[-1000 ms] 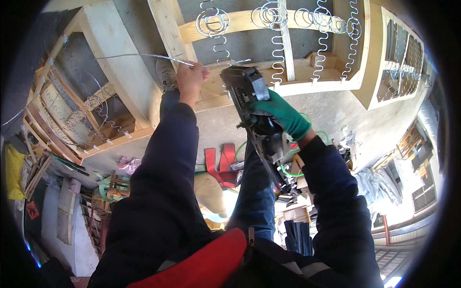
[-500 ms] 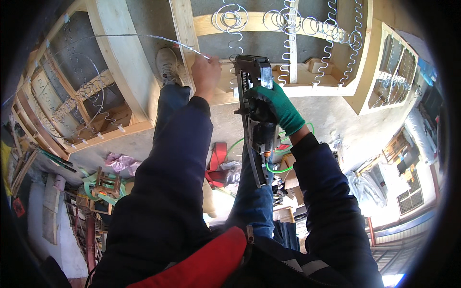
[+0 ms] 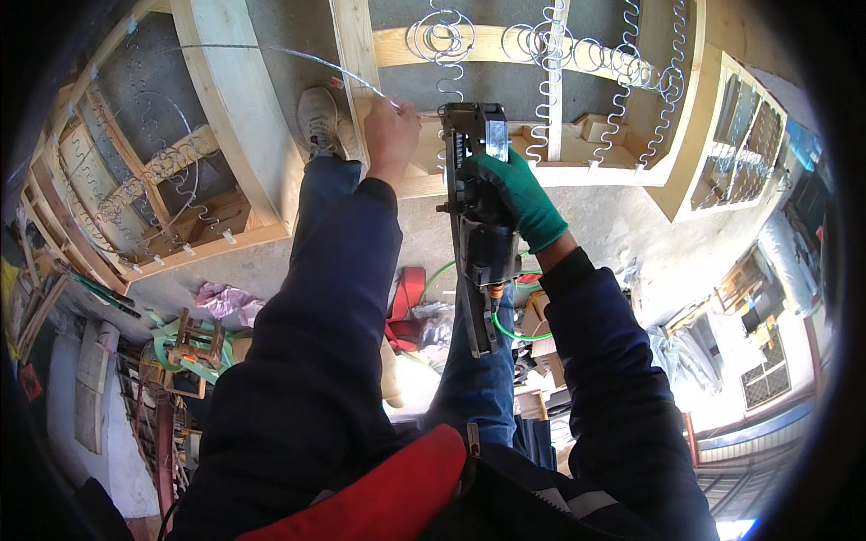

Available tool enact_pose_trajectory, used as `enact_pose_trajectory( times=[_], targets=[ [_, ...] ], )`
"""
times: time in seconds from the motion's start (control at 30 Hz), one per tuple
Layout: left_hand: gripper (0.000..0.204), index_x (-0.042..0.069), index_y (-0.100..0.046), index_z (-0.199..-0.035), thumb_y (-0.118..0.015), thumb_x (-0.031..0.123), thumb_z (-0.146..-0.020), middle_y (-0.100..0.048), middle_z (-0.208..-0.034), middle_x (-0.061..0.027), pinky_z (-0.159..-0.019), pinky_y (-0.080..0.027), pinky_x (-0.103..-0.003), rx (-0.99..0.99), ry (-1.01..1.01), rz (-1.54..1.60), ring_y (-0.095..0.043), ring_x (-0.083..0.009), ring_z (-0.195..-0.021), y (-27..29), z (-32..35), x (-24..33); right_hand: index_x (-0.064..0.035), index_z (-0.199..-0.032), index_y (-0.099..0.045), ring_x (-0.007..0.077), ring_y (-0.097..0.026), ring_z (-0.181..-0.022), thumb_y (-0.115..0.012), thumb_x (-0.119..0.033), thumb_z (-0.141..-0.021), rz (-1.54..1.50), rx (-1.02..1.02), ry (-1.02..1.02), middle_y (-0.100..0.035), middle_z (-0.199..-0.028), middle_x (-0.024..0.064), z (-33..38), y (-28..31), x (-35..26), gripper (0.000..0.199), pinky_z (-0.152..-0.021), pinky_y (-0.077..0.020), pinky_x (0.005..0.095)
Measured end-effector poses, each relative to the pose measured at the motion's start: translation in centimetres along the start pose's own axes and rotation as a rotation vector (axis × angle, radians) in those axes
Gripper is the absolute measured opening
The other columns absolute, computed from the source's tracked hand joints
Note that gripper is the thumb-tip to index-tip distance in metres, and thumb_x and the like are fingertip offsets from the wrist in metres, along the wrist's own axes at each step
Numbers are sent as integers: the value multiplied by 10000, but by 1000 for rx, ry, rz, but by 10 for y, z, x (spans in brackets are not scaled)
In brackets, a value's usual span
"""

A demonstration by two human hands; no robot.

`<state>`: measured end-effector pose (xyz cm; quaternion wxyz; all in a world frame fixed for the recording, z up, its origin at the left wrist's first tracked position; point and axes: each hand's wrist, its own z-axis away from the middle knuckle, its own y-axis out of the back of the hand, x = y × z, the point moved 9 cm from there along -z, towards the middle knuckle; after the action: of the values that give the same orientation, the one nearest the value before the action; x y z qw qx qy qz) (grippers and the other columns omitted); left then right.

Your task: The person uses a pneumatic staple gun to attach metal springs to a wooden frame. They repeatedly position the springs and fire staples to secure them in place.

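My bare left hand (image 3: pixel 391 144) is closed on the end of a long thin metal wire (image 3: pixel 311 57), which arcs away to the left. The hand is over the near rail of a wooden frame (image 3: pixel 586 176). Beside it, my right hand (image 3: pixel 530 206), in a green glove, grips a black pneumatic nail gun (image 3: pixel 490 248) by its handle. The gun's head is over the same near rail; the nose and its contact with the wood are hidden. Zigzag springs (image 3: pixel 548 90) run across the frame, fixed at the rail with small clips. Coiled wire rings (image 3: pixel 439 38) sit around them.
A second sprung wooden frame (image 3: pixel 236 99) stands at left, another (image 3: pixel 741 135) at far right. A green air hose (image 3: pixel 519 335) trails below the gun. My shoe (image 3: pixel 318 122) is between the frames. A small wooden stool (image 3: pixel 196 343) and pink wrapping (image 3: pixel 230 302) lie at lower left.
The view has shifted slightly, with the frames appearing a little further right. The wire's left stretch sits higher in the picture. Both hands keep their holds.
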<state>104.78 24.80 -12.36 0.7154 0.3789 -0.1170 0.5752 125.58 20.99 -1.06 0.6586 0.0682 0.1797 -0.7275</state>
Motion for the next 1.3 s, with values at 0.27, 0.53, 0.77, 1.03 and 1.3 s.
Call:
enact_pose_trajectory(
  times=[0.27, 0.53, 0.77, 1.03, 1.3],
  targets=[
    [217, -25, -624, -1004, -696, 174, -956, -757, -832, -227, -805, -596, -471, -30, 58, 24, -771, -400, -830, -1, 0, -2, -30, -1111, -697, 110, -680, -725, -750, -232, -951, 4, 17, -34, -729, -910, 30, -2, -7, -3, 263, -654, -562, 269],
    [228, -21, -635, -1009, -710, 188, -953, -752, -888, -254, -808, -592, -475, 2, 20, -98, -758, -434, -872, -3, -9, -13, -26, -1181, -695, 113, -676, -800, -760, -232, -940, 76, 18, -71, -730, -950, 36, 3, -11, -7, 323, -744, -561, 282],
    [193, -5, -640, -970, -689, 181, -981, -768, -857, -174, -598, -575, -369, -188, 216, 193, -740, -246, -670, -4, -1, -24, -33, -1230, -678, 118, -675, -832, -768, -218, -930, 95, -288, -94, -720, -983, 25, -3, 12, -22, 364, -777, -591, 312],
    [122, -6, -760, -984, -684, 0, -890, -784, -985, -147, -785, -612, -371, -6, -713, -310, -751, -230, -843, 246, -74, 9, -74, -1261, -652, 212, -694, -855, -805, -272, -791, 809, -373, -1, -736, -944, 114, 29, 32, -10, 533, -809, -553, 362],
    [167, -31, -770, -944, -745, 111, -859, -766, -905, -172, -765, -594, -429, 573, -580, -1124, -748, -286, -870, 572, -168, 199, -47, -1300, -641, 157, -686, -838, -853, -238, -832, 416, -84, 34, -731, -1026, 62, 83, 136, -9, 548, -774, -566, 342]
  ],
)
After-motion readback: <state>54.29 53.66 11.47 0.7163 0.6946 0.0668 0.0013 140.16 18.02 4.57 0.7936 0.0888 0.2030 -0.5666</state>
